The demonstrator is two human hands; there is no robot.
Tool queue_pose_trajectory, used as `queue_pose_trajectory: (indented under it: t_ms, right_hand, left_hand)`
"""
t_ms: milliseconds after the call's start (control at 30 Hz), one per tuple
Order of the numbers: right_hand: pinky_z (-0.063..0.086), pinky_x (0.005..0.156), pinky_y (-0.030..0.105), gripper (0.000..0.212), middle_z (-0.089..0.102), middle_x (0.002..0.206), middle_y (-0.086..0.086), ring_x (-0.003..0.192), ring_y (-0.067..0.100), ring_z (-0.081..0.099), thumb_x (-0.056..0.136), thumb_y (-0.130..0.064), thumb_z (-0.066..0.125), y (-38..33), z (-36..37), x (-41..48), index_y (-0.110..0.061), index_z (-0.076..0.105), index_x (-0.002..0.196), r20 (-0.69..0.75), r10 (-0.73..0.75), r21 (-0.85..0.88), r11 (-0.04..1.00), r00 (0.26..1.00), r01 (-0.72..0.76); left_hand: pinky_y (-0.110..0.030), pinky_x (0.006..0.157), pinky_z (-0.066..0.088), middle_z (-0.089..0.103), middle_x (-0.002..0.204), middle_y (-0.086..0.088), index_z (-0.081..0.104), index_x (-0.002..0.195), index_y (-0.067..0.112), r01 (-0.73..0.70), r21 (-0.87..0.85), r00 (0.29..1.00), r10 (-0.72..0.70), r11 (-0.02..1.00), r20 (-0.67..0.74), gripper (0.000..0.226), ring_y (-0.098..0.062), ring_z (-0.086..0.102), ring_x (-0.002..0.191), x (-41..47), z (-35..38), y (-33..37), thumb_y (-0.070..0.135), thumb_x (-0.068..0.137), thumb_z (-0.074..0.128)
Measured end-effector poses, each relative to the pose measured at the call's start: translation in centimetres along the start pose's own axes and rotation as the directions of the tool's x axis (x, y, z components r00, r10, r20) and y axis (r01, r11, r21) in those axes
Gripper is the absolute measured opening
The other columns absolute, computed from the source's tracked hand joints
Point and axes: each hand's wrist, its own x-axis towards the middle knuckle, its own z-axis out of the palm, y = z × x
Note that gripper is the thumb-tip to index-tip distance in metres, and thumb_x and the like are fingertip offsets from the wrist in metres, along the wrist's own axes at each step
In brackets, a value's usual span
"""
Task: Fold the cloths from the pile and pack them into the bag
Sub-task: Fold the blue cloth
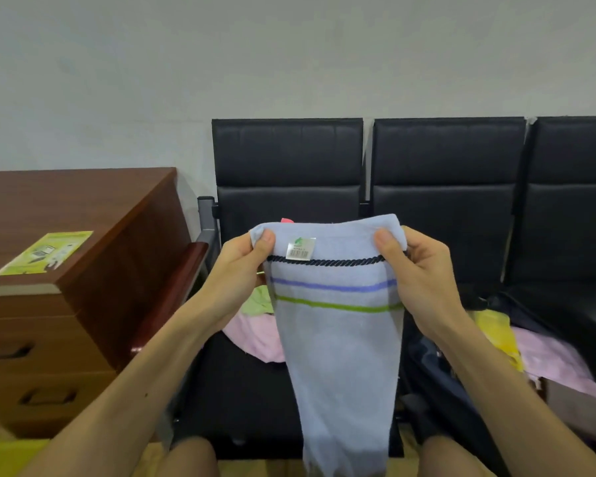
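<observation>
I hold a light blue cloth (341, 346) up in front of the seats, hanging long and narrow. It has a dark rope trim, a blue stripe, a green stripe and a small barcode label near the top. My left hand (245, 270) pinches its top left corner, and my right hand (417, 273) pinches the top right corner. Behind it, on the left seat, lies the pile: a pink cloth (255, 335) and a pale green cloth (257, 299). A dark bag (516, 306) lies open on the middle seat with a yellow cloth (496, 328) and a pink cloth (554, 359) in it.
A row of black padded seats (289, 156) stands against a grey wall. To the left is a brown wooden cabinet (83, 235) with drawers and a green leaflet (45, 253) on top. A chair armrest (183, 277) runs beside my left forearm.
</observation>
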Motion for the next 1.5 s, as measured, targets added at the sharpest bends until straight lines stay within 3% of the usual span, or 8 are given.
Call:
queue_pose_trajectory:
  t_ms: [467, 600, 667, 733, 833, 967, 1267, 1500]
  right_hand:
    - [0.054, 0.056, 0.021, 0.034, 0.073, 0.075, -0.004, 0.068, 0.009, 0.068, 0.104, -0.029, 0.045, 3.0, -0.1, -2.9, -0.005, 0.065, 0.090, -0.050, 0.198, 0.029, 0.980, 0.979, -0.196]
    - [0.059, 0.070, 0.029, 0.047, 0.077, 0.103, 0.002, 0.092, 0.017, 0.074, 0.097, -0.053, 0.045, 3.9, 0.0, -4.4, -0.016, 0.066, 0.119, 0.148, 0.491, 0.352, 0.785, 0.858, -0.510]
    - [0.057, 0.084, 0.032, 0.069, 0.071, 0.122, 0.004, 0.110, 0.020, 0.069, 0.078, -0.071, 0.057, 4.5, 0.5, -5.8, -0.022, 0.065, 0.126, 0.320, 0.486, 0.431, 0.690, 0.813, -0.582]
    - [0.056, 0.087, 0.031, 0.063, 0.067, 0.128, 0.006, 0.122, 0.025, 0.062, 0.075, -0.060, 0.074, 5.8, 1.1, -7.6, -0.022, 0.067, 0.125, 0.438, 0.414, 0.467, 0.654, 0.798, -0.595]
    - [0.054, 0.091, 0.035, 0.070, 0.065, 0.131, 0.013, 0.123, 0.030, 0.060, 0.074, -0.037, 0.084, 7.8, 1.7, -10.2, -0.010, 0.058, 0.133, 0.566, 0.422, 0.368, 0.639, 0.708, -0.675]
    - [0.054, 0.094, 0.030, 0.039, 0.070, 0.122, -0.004, 0.114, 0.013, 0.066, 0.092, -0.031, 0.064, 9.5, 2.9, -12.1, -0.023, 0.060, 0.129, 0.557, 0.562, 0.068, 0.703, 0.611, -0.708]
    - [0.051, 0.096, 0.025, 0.042, 0.067, 0.128, -0.010, 0.120, 0.010, 0.061, 0.094, -0.037, 0.055, 8.5, 1.6, -10.6, -0.028, 0.054, 0.135, 0.564, 0.545, 0.016, 0.744, 0.620, -0.668]
    - [0.053, 0.098, 0.041, 0.067, 0.062, 0.132, 0.016, 0.119, 0.029, 0.062, 0.069, -0.039, 0.088, 5.1, 1.4, -8.0, -0.013, 0.068, 0.127, 0.679, 0.390, 0.489, 0.392, 0.622, -0.779]
  left_hand:
    - [-0.045, 0.086, 0.060, 0.076, 0.099, -0.006, 0.069, 0.104, 0.014, -0.048, 0.022, 0.999, 0.047, 0.999, 0.006, 0.037, -0.024, 0.072, 0.096, -1.8, 3.8, -1.1, 0.034, 0.106, 0.038]
    - [-0.038, 0.079, 0.062, 0.076, 0.099, -0.009, 0.067, 0.106, 0.010, 0.045, -0.178, 0.998, -0.051, 0.983, -0.030, 0.038, -0.026, 0.073, 0.093, -2.1, 4.7, -1.0, 0.035, 0.105, 0.039]
    - [-0.038, 0.077, 0.062, 0.074, 0.099, -0.014, 0.066, 0.106, 0.006, 0.061, -0.215, 0.996, -0.073, 0.975, -0.045, 0.040, -0.026, 0.073, 0.090, -2.0, 5.1, -1.0, 0.038, 0.104, 0.040]
    - [-0.037, 0.076, 0.062, 0.074, 0.095, -0.014, 0.065, 0.104, 0.006, 0.072, -0.232, 0.995, -0.086, 0.970, -0.052, 0.041, -0.024, 0.072, 0.086, -1.8, 5.4, -1.2, 0.039, 0.104, 0.041]
    - [-0.040, 0.077, 0.061, 0.072, 0.089, -0.010, 0.064, 0.098, 0.011, 0.105, -0.264, 0.990, -0.126, 0.959, -0.064, 0.037, -0.023, 0.071, 0.084, -1.7, 5.5, -1.5, 0.040, 0.104, 0.042]
    - [-0.040, 0.079, 0.062, 0.074, 0.093, -0.009, 0.065, 0.104, 0.014, 0.145, -0.273, 0.981, -0.175, 0.951, -0.088, 0.035, -0.023, 0.072, 0.088, -1.6, 5.0, -2.1, 0.041, 0.104, 0.043]
    - [-0.039, 0.080, 0.061, 0.073, 0.098, -0.009, 0.065, 0.099, 0.019, 0.202, -0.084, 0.943, -0.217, 0.976, -0.253, 0.031, -0.024, 0.072, 0.093, 0.0, 1.8, -4.1, 0.040, 0.105, 0.042]
    - [-0.041, 0.092, 0.054, 0.069, 0.112, -0.013, 0.059, 0.103, 0.014, 0.413, -0.372, 0.804, -0.525, 0.831, -0.279, 0.017, -0.025, 0.066, 0.099, 0.2, 0.1, -9.1, 0.021, 0.106, 0.044]
